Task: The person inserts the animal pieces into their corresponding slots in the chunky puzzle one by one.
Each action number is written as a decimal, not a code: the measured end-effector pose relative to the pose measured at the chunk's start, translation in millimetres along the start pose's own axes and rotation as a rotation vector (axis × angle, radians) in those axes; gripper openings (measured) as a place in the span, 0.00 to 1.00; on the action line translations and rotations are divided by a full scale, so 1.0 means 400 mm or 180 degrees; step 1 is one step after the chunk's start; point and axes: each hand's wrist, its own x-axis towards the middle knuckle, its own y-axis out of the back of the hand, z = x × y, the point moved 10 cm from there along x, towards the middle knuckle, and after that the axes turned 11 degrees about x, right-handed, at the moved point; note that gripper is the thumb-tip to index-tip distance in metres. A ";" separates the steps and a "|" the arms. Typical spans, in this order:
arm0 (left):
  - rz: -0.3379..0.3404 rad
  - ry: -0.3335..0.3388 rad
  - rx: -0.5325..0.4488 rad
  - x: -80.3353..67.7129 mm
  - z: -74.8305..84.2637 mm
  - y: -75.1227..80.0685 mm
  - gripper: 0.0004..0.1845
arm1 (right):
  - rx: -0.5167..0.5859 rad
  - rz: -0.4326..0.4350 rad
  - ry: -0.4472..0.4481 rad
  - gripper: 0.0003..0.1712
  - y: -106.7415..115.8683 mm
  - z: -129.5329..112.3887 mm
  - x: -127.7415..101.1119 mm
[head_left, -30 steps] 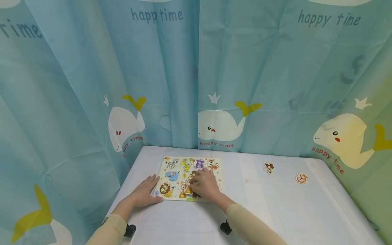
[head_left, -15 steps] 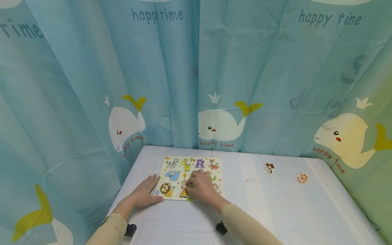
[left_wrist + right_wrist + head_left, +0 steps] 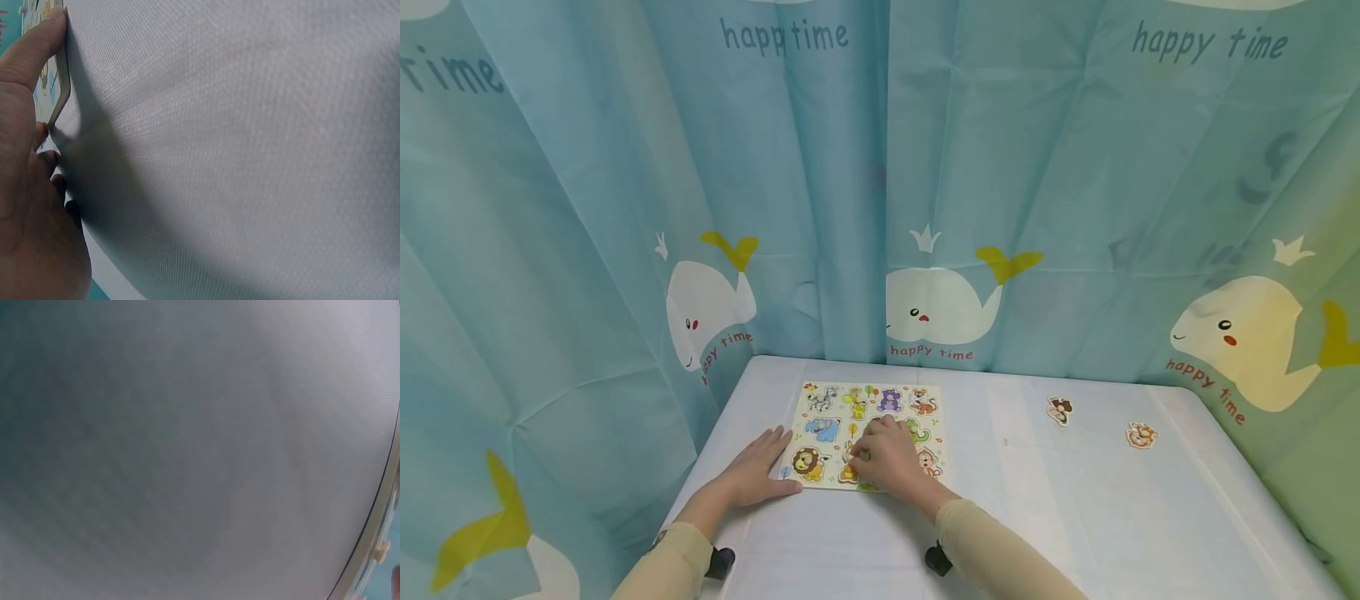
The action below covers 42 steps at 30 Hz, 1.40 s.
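Observation:
An animal puzzle board (image 3: 841,410) lies at the left of the table. My left hand (image 3: 752,471) rests along its left side, fingers extended and the thumb at the near edge; in the left wrist view the thumb (image 3: 37,50) lies against the board's edge (image 3: 61,87). With its fingertips my right hand (image 3: 891,458) pinches a kangaroo puzzle piece (image 3: 847,474) over the bottom row, just right of the lion piece (image 3: 808,464). The hand hides part of the kangaroo and the pictures under the palm. In the right wrist view, mostly the blurred tabletop shows.
Two loose animal pieces lie on the table (image 3: 1037,500) to the right: a brown-and-white piece (image 3: 1060,411) and an orange-and-white piece (image 3: 1142,435). A blue whale-print curtain (image 3: 820,208) hangs behind the table.
My right hand has shifted a little left and down with the kangaroo piece, onto the kangaroo's place on the board. The crocodile and monkey pictures now show beside it. My left hand stays still.

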 end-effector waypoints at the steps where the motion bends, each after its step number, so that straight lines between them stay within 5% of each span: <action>1: -0.0004 0.0005 -0.0001 0.000 0.000 0.000 0.57 | -0.0006 0.0002 0.0011 0.04 -0.001 0.000 0.000; 42: 0.0000 0.0021 0.0014 -0.003 0.001 0.002 0.57 | 0.0042 0.0047 0.0027 0.07 0.012 0.009 0.001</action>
